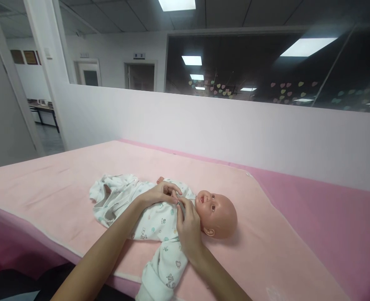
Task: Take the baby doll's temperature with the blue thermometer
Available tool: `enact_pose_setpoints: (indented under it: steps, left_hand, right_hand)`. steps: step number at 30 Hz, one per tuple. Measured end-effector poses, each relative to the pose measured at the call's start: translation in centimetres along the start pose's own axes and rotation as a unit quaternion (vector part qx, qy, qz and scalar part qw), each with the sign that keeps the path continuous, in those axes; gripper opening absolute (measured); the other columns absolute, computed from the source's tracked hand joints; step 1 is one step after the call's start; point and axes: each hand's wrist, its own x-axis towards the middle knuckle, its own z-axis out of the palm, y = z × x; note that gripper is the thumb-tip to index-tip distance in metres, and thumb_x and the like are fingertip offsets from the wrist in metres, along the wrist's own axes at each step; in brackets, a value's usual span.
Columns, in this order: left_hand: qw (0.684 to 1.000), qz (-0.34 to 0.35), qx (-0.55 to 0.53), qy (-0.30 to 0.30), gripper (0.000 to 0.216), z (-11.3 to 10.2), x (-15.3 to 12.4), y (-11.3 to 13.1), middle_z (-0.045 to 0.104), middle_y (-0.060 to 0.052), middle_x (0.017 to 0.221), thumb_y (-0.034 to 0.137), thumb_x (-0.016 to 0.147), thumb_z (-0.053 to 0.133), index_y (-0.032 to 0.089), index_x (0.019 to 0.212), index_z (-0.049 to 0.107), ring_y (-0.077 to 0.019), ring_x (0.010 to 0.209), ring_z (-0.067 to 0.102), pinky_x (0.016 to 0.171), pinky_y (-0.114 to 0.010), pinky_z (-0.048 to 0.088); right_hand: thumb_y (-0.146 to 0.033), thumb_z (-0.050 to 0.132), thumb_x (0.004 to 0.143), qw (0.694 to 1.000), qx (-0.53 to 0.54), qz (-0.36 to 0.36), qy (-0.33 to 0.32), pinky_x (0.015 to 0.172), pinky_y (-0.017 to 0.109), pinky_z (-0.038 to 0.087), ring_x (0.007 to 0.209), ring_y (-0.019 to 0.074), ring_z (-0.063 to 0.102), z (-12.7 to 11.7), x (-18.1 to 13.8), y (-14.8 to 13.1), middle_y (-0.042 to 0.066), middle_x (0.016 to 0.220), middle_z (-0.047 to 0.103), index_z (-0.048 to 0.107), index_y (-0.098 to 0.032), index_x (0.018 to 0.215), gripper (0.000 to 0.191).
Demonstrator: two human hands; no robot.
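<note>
A baby doll (219, 215) lies on its back on the table with its head to the right, dressed in a white baby romper (155, 223) with small animal prints. My left hand (162, 193) rests on the doll's chest, its fingers curled together on the front of the romper. Close against it, my right hand (188, 225) pinches the romper's front just below the doll's chin. The fingertips of both hands nearly meet, and the bit of cloth between them is mostly hidden. A sleeve (164, 267) stretches toward me; the doll's far hand (160, 179) pokes out of the other.
A pale pink blanket (62, 184) covers much of the pink tabletop (335, 209). The romper's loose, crumpled leg end (112, 196) lies to the left. Behind the table stands a low white wall (203, 125) with windows above it.
</note>
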Motion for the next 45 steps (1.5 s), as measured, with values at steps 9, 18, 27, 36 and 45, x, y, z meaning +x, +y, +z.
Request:
enact_pose_setpoints:
  steps: [9, 18, 27, 36, 45]
  left_hand:
    - [1.0, 0.003, -0.008, -0.026, 0.033, 0.0, -0.2, 0.1, 0.067, -0.003, 0.067, 0.019, 0.057, 0.078, 0.012, 0.087, 0.066, -0.0142, 0.067, 0.062, 0.069, -0.025, 0.047]
    - [0.99, -0.03, 0.075, -0.115, 0.045, -1.1, -1.7, 1.9, 0.065, -0.003, 0.086, 0.018, 0.061, 0.077, 0.017, 0.104, 0.063, -0.0159, 0.085, 0.059, 0.076, -0.026, 0.046]
    - [0.991, -0.014, 0.089, -0.096, 0.024, -3.3, -4.0, 0.8, 0.059, -0.009, 0.118, 0.017, 0.064, 0.074, 0.018, 0.088, 0.069, -0.0226, 0.109, 0.052, 0.091, -0.032, 0.041]
    - [0.996, -0.021, 0.059, -0.071, 0.011, -3.0, -4.2, 0.8, 0.061, -0.007, 0.104, 0.016, 0.065, 0.073, 0.014, 0.073, 0.067, -0.0175, 0.092, 0.055, 0.084, -0.03, 0.042]
    - [0.994, -0.064, 0.083, 0.014, 0.017, -2.7, -4.3, 0.4, 0.054, 0.003, 0.059, 0.027, 0.069, 0.07, 0.013, 0.074, 0.062, -0.0081, 0.057, 0.047, 0.064, -0.022, 0.04]
  right_hand:
    - [-0.023, 0.039, 0.089, 1.0, 0.005, 0.011, 0.007, 0.064, 0.027, 0.048, 0.072, 0.0164, 0.06, 0.1, -0.2, 0.0, 0.005, 0.079, 0.063, 0.054, -0.019, 0.09, 0.015]
    - [-0.023, 0.035, 0.091, 0.999, 0.04, 0.035, 0.0, 0.064, 0.028, 0.049, 0.076, 0.0172, 0.061, -0.3, -0.4, -0.4, 0.006, 0.083, 0.062, 0.048, -0.019, 0.091, 0.014]
    - [-0.019, 0.035, 0.088, 0.999, 0.036, 0.005, 0.005, 0.07, 0.031, 0.049, 0.083, 0.0184, 0.059, -0.3, -0.4, -0.2, 0.007, 0.089, 0.059, 0.046, -0.019, 0.096, 0.013]
    - [-0.015, 0.037, 0.084, 1.0, 0.006, -0.013, -0.011, 0.068, 0.029, 0.048, 0.079, 0.0179, 0.058, -0.2, -0.3, -0.4, 0.006, 0.085, 0.059, 0.047, -0.018, 0.097, 0.016]
    - [-0.008, 0.039, 0.077, 0.998, -0.006, -0.05, -0.041, 0.073, 0.03, 0.045, 0.084, 0.0179, 0.054, 0.1, -0.5, 0.0, 0.006, 0.088, 0.056, 0.047, -0.019, 0.083, 0.015]
